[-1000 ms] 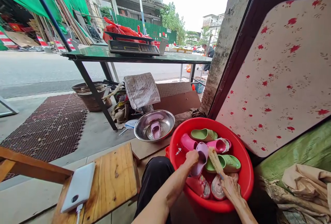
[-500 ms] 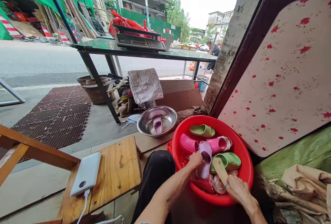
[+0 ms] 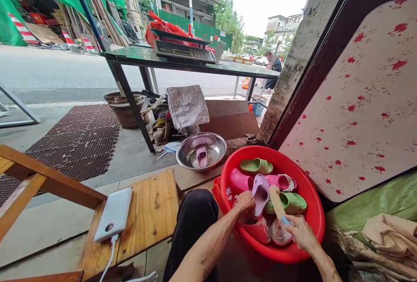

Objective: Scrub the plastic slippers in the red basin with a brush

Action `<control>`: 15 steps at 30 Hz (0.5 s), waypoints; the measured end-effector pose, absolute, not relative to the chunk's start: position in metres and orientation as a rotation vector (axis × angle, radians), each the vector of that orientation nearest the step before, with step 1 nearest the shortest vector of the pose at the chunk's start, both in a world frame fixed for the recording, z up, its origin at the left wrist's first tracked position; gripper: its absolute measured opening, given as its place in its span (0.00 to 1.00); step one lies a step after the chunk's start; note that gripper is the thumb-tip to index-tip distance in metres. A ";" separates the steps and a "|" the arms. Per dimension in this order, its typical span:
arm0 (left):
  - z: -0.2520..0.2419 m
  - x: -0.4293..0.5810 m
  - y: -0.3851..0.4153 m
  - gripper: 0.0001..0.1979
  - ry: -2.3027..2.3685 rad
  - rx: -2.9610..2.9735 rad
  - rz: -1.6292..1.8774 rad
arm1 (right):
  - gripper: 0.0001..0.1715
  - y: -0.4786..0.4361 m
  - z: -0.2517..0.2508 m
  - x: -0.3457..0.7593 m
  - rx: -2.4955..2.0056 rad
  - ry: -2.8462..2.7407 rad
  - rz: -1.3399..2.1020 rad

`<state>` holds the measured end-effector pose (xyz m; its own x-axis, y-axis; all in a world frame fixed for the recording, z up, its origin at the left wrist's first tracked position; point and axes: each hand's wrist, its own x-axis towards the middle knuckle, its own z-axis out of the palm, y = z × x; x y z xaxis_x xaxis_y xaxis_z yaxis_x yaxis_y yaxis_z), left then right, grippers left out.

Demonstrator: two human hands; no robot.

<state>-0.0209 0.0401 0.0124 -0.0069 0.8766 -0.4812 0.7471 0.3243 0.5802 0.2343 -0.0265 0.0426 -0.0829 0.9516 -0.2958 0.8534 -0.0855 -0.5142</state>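
Observation:
My left hand [image 3: 245,202] is closed on a lilac slipper [image 3: 260,196], held tilted over a red plastic tub [image 3: 315,234]. In my right hand [image 3: 301,230] is a scrubbing brush [image 3: 278,204] with a pale head and a blue part on its handle; its head is beside the slipper's right edge. Around them in the tub lie a green slipper [image 3: 256,166] at the back, another green slipper [image 3: 295,203] at the right, and pink shoes [image 3: 241,180]. A red shoe [image 3: 259,230] and an upturned patterned sole [image 3: 280,232] sit nearest me.
Beyond the tub a steel basin [image 3: 216,158] holds one lilac slipper [image 3: 201,157]. To my left, a phone [image 3: 113,214] with a white cable rests on a wooden bench [image 3: 159,204]. A table [image 3: 130,56] with a scale [image 3: 184,51] stands ahead, and a flowered board [image 3: 365,112] leans at right.
The brush has shifted slightly and its blue handle part now shows more. The slipper in my left hand is tilted a little differently. The whole view has shifted slightly.

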 end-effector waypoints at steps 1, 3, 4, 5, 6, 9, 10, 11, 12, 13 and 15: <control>0.014 -0.023 0.041 0.19 1.790 1.434 0.217 | 0.33 -0.031 0.044 0.240 -1.921 -2.009 0.810; 0.017 -0.025 0.042 0.19 1.804 1.397 0.257 | 0.33 -0.039 0.045 0.244 -1.838 -2.056 0.642; 0.018 -0.025 0.042 0.19 1.805 1.392 0.285 | 0.33 -0.042 0.045 0.242 -1.851 -2.096 0.582; 0.018 -0.025 0.041 0.19 1.805 1.398 0.310 | 0.33 -0.044 0.044 0.238 -1.892 -2.143 0.525; 0.018 -0.024 0.040 0.19 1.802 1.410 0.329 | 0.32 -0.043 0.042 0.232 -1.940 -2.199 0.461; 0.018 -0.024 0.037 0.18 1.794 1.457 0.334 | 0.32 -0.032 0.041 0.212 -2.102 -2.310 0.215; 0.019 -0.025 0.036 0.17 1.792 1.466 0.324 | 0.31 -0.026 0.043 0.207 -2.153 -2.316 0.154; 0.020 -0.026 0.036 0.17 1.789 1.471 0.310 | 0.31 -0.020 0.045 0.204 -2.189 -2.312 0.122; 0.021 -0.028 0.037 0.18 1.792 1.470 0.298 | 0.29 -0.014 0.048 0.203 -2.208 -2.307 0.127; 0.022 -0.030 0.038 0.18 1.798 1.465 0.290 | 0.29 -0.009 0.052 0.204 -2.212 -2.302 0.165; 0.026 -0.036 0.041 0.19 1.816 1.438 0.277 | 0.28 -0.004 0.058 0.214 -2.194 -2.284 0.271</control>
<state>-0.0363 0.0413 0.0264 -0.0479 0.8972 -0.4390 0.7252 0.3335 0.6024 0.2137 -0.0043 0.0581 -0.0466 0.9884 -0.1442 0.9947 0.0328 -0.0972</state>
